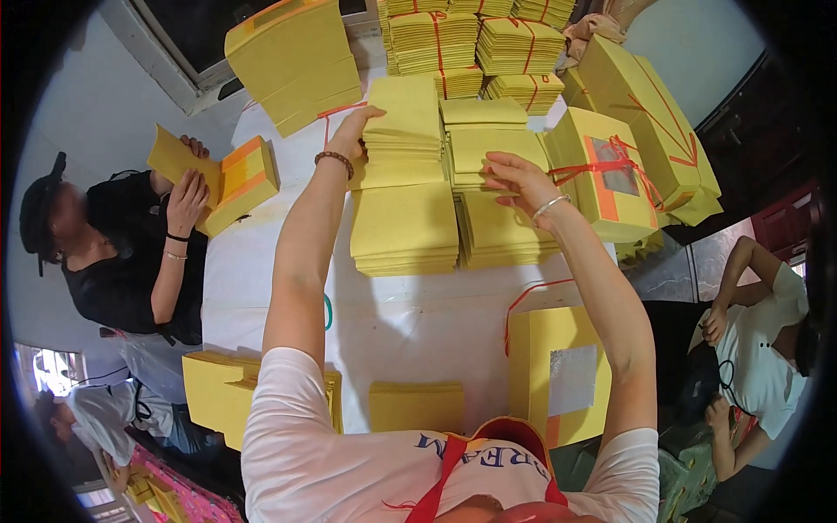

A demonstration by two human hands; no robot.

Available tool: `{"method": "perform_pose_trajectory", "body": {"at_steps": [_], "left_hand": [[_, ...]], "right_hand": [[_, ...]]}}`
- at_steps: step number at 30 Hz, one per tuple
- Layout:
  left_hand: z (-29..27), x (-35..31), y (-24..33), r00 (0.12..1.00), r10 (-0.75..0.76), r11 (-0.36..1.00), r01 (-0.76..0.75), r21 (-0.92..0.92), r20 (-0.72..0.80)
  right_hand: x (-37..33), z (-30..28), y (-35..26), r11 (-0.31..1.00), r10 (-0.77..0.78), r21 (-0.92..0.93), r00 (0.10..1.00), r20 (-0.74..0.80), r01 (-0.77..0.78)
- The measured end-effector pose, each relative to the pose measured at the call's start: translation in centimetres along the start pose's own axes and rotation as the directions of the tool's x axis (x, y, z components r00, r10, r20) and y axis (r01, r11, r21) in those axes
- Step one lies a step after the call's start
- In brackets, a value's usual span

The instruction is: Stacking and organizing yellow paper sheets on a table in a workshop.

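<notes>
Several stacks of folded yellow paper stand close together on the white-covered table. My left hand is at the left edge of the far left stack, its fingertips curled onto the top sheets; part of its fingers is hidden. My right hand hovers over the right-hand stacks, fingers apart and nothing in them. Nearer to me lie another left stack and a right stack, side by side with a narrow gap between them.
Red-tied yellow bundles are piled at the back. A large yellow bundle with red ribbon stands at right, another yellow block back left. A co-worker at left handles yellow paper. Near my body are more yellow stacks and a yellow box-shaped bundle.
</notes>
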State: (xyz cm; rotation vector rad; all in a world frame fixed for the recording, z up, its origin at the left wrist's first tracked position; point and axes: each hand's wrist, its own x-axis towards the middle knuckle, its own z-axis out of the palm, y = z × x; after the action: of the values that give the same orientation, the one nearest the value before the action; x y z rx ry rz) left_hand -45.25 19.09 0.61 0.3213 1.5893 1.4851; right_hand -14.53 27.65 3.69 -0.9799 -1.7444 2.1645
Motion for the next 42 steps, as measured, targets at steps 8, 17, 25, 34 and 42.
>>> {"method": "perform_pose_trajectory", "body": {"at_steps": [8,17,25,34,42], "left_hand": [[-0.2,-2.0,0.1,0.999,0.036,0.995,-0.039,0.088,0.027],[-0.2,-5.3,2.3,0.878,0.407,0.913,-0.397,0.091,-0.250],[7.4,-28.7,0.8,0.789,0.605,0.777,-0.554,-0.300,0.110],[5.8,-52.0,-24.9,0.948,0.107,0.959,-0.019,-0.282,0.298],[4.2,-58.0,-44.1,0.990,-0.052,0.980,0.076,0.182,-0.134]], "right_hand": [[-2.6,-0.5,0.1,1.000,0.026,0.013,0.999,-0.040,-0.025],[-8.9,-0.2,-1.5,1.000,-0.024,0.013,1.000,-0.011,0.024],[-15.9,-0.8,0.1,0.993,-0.083,0.095,0.991,0.107,0.073],[-21.4,-2.5,3.7,0.994,-0.026,0.107,0.952,0.306,-0.007],[-26.7,-3.2,5.0,0.993,-0.087,0.111,0.927,0.365,0.050]]}}
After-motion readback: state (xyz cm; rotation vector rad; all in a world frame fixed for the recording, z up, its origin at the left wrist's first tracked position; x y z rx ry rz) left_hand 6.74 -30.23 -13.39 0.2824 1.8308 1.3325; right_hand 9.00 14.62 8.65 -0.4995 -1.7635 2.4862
